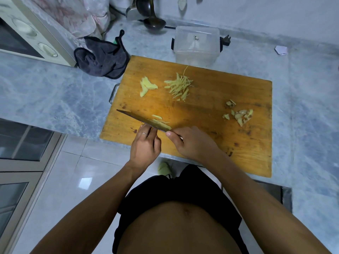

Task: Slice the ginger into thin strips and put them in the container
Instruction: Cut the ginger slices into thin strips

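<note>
A wooden cutting board (pixel 211 110) lies on the marble counter. My right hand (pixel 190 142) grips a knife (pixel 139 119) whose blade points left over the board's near left part. My left hand (pixel 145 143) has its fingers curled down on a ginger piece at the blade, mostly hidden; a few cut slivers (pixel 157 117) lie just beyond the blade. A pile of thin ginger strips (pixel 179 87) sits mid-board, with peeled ginger slices (pixel 146 86) to its left. A clear plastic container (pixel 197 44) stands behind the board.
Ginger peel scraps (pixel 238 114) lie at the board's right. A dark cloth (pixel 102 57) sits at the board's far left corner, an oven (pixel 27 33) beyond it. A ladle (pixel 153 22) and a plug (pixel 226 40) are at the back.
</note>
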{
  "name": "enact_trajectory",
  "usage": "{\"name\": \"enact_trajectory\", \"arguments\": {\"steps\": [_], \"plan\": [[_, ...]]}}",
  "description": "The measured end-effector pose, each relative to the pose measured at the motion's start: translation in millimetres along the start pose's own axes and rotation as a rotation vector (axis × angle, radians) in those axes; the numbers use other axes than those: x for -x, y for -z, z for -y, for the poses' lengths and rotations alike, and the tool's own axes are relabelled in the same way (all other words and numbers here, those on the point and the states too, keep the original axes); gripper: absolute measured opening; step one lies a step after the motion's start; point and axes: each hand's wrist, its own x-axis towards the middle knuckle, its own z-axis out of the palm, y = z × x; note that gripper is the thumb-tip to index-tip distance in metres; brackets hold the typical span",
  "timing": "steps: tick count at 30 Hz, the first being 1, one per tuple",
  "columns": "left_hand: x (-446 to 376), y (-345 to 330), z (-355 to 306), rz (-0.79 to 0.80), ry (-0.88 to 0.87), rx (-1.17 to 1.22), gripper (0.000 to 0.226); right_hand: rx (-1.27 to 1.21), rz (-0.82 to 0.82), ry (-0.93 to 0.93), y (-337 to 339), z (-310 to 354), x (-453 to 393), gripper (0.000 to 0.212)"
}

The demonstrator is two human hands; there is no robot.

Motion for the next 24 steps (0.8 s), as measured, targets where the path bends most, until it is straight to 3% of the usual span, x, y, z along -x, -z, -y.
{"name": "enact_trajectory", "arguments": {"steps": [6,24], "plan": [[1,-2,0,-0.049,0.014,-0.003,0.031,-0.012,-0.029,-0.019,-11,4,-2,0.036],[1,-1,-1,0.013,0.039,-0.014,0.034,-0.024,0.020,-0.020,-5,2,1,0.035]]}}
